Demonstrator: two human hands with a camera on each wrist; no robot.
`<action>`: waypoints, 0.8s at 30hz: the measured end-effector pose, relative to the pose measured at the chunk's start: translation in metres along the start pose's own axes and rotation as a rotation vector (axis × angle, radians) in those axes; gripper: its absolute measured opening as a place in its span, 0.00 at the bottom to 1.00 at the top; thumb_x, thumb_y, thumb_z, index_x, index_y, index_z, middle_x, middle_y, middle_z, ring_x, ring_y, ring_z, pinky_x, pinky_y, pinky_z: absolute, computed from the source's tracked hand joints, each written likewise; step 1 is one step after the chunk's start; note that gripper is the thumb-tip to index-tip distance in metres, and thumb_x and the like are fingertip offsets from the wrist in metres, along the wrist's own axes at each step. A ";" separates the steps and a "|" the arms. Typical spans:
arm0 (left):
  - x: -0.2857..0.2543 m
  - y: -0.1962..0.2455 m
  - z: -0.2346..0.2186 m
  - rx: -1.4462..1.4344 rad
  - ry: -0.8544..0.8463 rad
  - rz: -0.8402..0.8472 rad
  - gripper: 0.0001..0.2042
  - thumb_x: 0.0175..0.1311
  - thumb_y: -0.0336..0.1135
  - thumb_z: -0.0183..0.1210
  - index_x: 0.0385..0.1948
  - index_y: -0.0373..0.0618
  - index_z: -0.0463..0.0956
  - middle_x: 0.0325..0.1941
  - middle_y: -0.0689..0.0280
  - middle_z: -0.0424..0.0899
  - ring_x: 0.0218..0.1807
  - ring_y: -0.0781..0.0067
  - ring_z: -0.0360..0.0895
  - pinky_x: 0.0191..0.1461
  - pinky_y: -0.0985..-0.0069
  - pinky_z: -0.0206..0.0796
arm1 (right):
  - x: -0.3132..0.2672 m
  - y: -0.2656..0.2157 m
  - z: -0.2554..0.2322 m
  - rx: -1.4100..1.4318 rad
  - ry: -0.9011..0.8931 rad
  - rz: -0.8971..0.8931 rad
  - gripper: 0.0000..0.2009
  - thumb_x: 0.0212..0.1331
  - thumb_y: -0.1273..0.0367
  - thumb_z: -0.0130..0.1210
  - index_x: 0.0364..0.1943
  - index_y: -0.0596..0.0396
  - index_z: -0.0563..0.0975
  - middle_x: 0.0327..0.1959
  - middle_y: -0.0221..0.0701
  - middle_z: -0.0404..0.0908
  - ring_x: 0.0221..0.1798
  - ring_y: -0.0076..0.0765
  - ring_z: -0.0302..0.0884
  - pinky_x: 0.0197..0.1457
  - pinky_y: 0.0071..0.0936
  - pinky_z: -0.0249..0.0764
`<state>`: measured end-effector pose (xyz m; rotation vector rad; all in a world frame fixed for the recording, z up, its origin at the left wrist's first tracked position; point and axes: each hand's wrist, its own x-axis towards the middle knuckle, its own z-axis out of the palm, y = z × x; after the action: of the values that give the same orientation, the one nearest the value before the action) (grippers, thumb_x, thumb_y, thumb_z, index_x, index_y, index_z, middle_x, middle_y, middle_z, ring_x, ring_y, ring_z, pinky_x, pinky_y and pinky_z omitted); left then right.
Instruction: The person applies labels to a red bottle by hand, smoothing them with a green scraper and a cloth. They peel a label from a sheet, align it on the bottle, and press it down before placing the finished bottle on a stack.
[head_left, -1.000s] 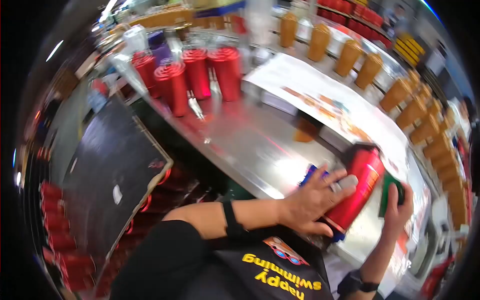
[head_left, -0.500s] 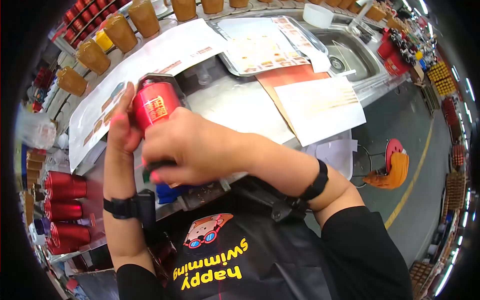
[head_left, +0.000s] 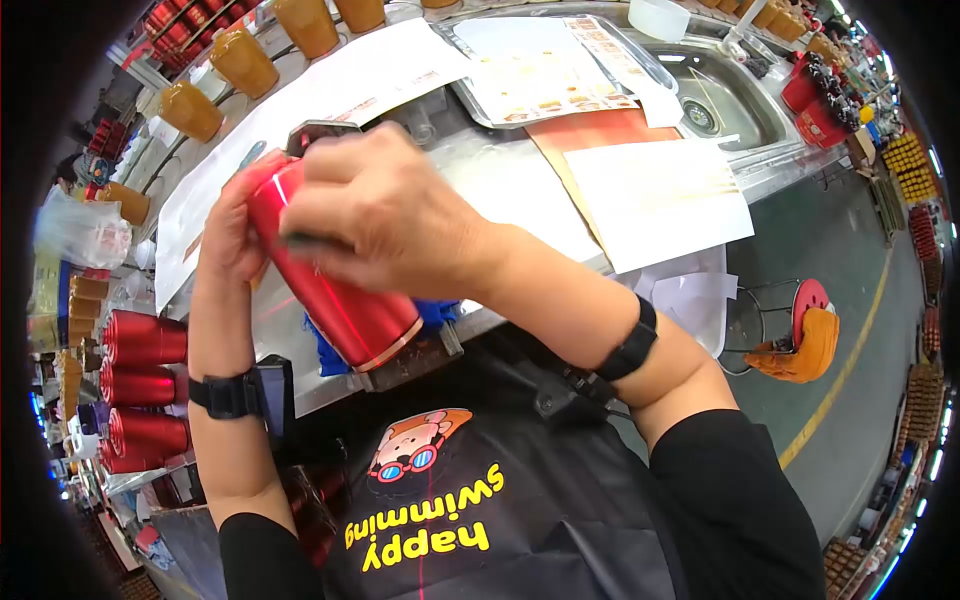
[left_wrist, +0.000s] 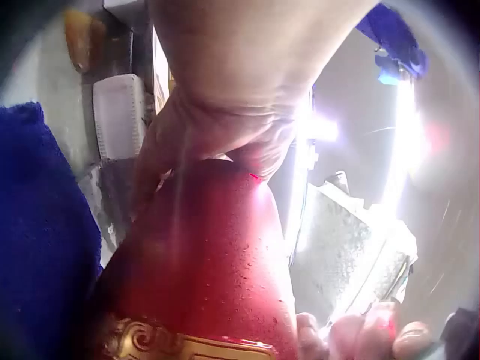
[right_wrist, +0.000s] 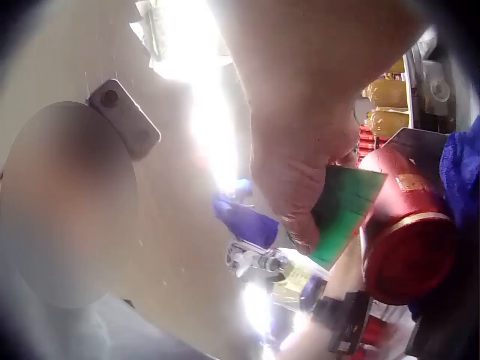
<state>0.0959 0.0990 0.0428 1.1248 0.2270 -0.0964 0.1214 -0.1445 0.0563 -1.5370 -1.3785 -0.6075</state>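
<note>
Gripping the red bottle [head_left: 345, 295] near its upper end, the left hand [head_left: 230, 230] wraps its fingers round the side. The bottle lies tilted in the head view, its base toward the apron [head_left: 500, 520] and its top toward the long white sheet [head_left: 205, 210]. A gold ornament [left_wrist: 187, 346] shows on it in the left wrist view, with small specks scattered over the red surface.

The right hand [head_left: 385, 215] is curled over the bottle, pinching a flat green piece [right_wrist: 346, 214] between thumb and fingers (it is the right wrist view that shows its colour and straight edges; the head view blurs it). In that same view one corner of the piece reaches the bottle's outline, though whether it touches cannot be told.

A blue cloth [head_left: 333, 352] lies beside the bottle's lower end. A dark angular part [head_left: 322, 132] shows at the top end, partly hidden by the right hand.

Beyond the hands, a metal tray [head_left: 480, 112] bears printed sheets [head_left: 540, 75], with an orange-red sheet [head_left: 570, 130] and a white sheet [head_left: 660, 200] next to it, near the sink [head_left: 740, 100]. Brown bottles [head_left: 243, 62] line the far edge, and more red bottles [head_left: 148, 340] are grouped at the left.
</note>
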 end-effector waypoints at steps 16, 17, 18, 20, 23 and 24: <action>-0.075 0.013 0.037 0.245 0.244 0.360 0.11 0.68 0.36 0.56 0.43 0.37 0.78 0.41 0.63 0.84 0.42 0.77 0.80 0.52 0.78 0.70 | -0.019 -0.047 -0.007 0.091 -0.235 -0.256 0.08 0.44 0.68 0.62 0.30 0.44 0.77 0.29 0.26 0.69 0.35 0.34 0.74 0.47 0.35 0.65; -0.076 0.013 0.033 0.236 0.248 0.349 0.11 0.68 0.36 0.56 0.43 0.38 0.78 0.41 0.63 0.84 0.42 0.77 0.80 0.53 0.78 0.70 | -0.020 -0.047 -0.009 0.136 -0.211 -0.211 0.08 0.44 0.68 0.63 0.30 0.44 0.78 0.29 0.26 0.71 0.36 0.34 0.74 0.46 0.34 0.66; -0.077 0.012 0.030 0.226 0.252 0.338 0.12 0.68 0.37 0.56 0.44 0.38 0.78 0.41 0.63 0.84 0.42 0.77 0.80 0.53 0.78 0.69 | -0.021 -0.045 -0.011 0.182 -0.189 -0.167 0.09 0.43 0.69 0.65 0.30 0.45 0.78 0.30 0.26 0.72 0.37 0.35 0.75 0.46 0.34 0.66; -0.080 0.010 0.030 0.213 0.283 0.341 0.12 0.68 0.37 0.56 0.43 0.38 0.78 0.42 0.63 0.84 0.43 0.76 0.80 0.54 0.77 0.69 | -0.017 -0.038 -0.012 0.154 -0.098 -0.118 0.12 0.42 0.69 0.69 0.31 0.47 0.78 0.32 0.28 0.75 0.38 0.37 0.76 0.45 0.33 0.67; -0.085 0.010 0.028 0.209 0.209 0.337 0.12 0.69 0.37 0.55 0.43 0.38 0.78 0.43 0.63 0.83 0.45 0.75 0.79 0.55 0.75 0.69 | -0.014 -0.031 -0.004 -0.037 0.137 -0.148 0.12 0.40 0.71 0.66 0.33 0.47 0.78 0.31 0.26 0.73 0.37 0.35 0.74 0.44 0.31 0.66; -0.086 0.010 0.027 0.212 0.196 0.338 0.12 0.69 0.37 0.55 0.43 0.38 0.78 0.43 0.63 0.83 0.45 0.75 0.79 0.55 0.75 0.69 | -0.016 -0.033 -0.001 -0.059 0.094 -0.204 0.11 0.41 0.71 0.64 0.33 0.47 0.78 0.31 0.25 0.72 0.36 0.34 0.73 0.44 0.32 0.65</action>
<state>0.0181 0.0758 0.0822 1.3709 0.2014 0.2971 0.0863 -0.1559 0.0536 -1.4049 -1.4665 -0.8415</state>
